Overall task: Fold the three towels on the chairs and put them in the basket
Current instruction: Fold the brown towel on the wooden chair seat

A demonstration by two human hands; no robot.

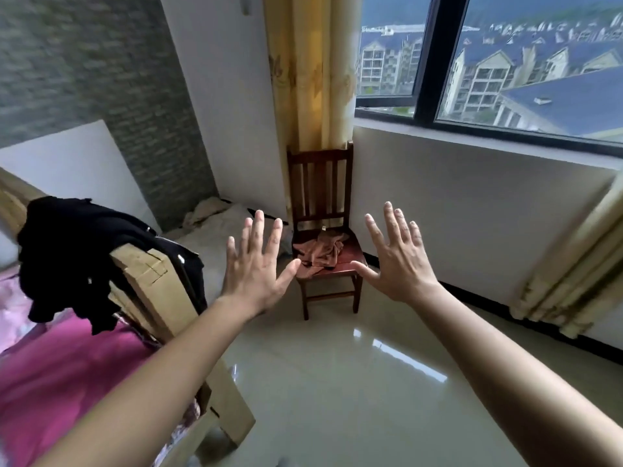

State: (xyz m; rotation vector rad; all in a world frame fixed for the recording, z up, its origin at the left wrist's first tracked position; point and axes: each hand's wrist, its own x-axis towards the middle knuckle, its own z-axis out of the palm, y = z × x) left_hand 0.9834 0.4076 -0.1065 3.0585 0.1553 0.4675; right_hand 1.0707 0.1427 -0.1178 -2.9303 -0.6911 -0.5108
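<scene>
A crumpled reddish-brown towel (321, 252) lies on the seat of a dark wooden chair (318, 176) that stands in the room's corner under the curtain. My left hand (258, 264) is raised in front of me, fingers spread, holding nothing, to the left of the chair seat. My right hand (394, 256) is held up the same way on the chair's right side, fingers spread and empty. Both hands are well short of the towel. No basket and no other towels are in view.
A bed with a pink cover (60, 372) and a wooden footboard (161, 291) fills the left side, with black clothes (84, 251) draped over it. Glossy tiled floor (337, 382) lies between me and the chair. A yellow curtain (313, 69) hangs in the corner, and a window (505, 55) is at right.
</scene>
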